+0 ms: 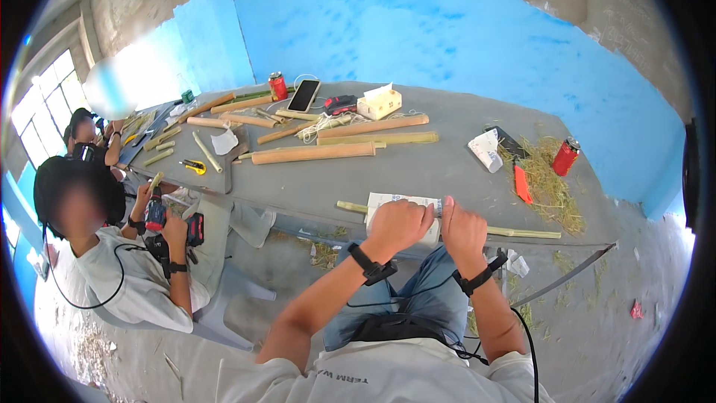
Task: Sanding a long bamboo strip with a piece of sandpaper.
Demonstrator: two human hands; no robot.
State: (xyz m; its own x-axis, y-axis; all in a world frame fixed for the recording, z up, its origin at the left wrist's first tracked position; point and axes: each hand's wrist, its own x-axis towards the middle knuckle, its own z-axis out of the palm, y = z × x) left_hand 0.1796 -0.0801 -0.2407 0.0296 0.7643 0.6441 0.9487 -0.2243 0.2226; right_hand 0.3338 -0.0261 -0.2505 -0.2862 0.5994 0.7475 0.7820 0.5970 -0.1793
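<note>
A thin, pale bamboo stick [523,233] lies crosswise along the table's near edge, right in front of me. Around its left part is a white sheet [382,203] with print on it, which looks like paper or the back of sandpaper. My left hand [403,224] is closed over this sheet, its fingers pressing down on the stick beneath. Close beside it, my right hand [462,233] is closed round the stick, thumb raised. The stick sticks out past both hands, and the part under the sheet is hidden.
Bamboo lengths [313,152], a phone [304,95], a tissue box [380,102] and a yellow cutter [195,167] lie farther back. To the right are shavings [556,198], a red can [566,157], an orange-handled tool [521,183] and a folded sheet [486,151]. At left a co-worker holds a drill [156,213].
</note>
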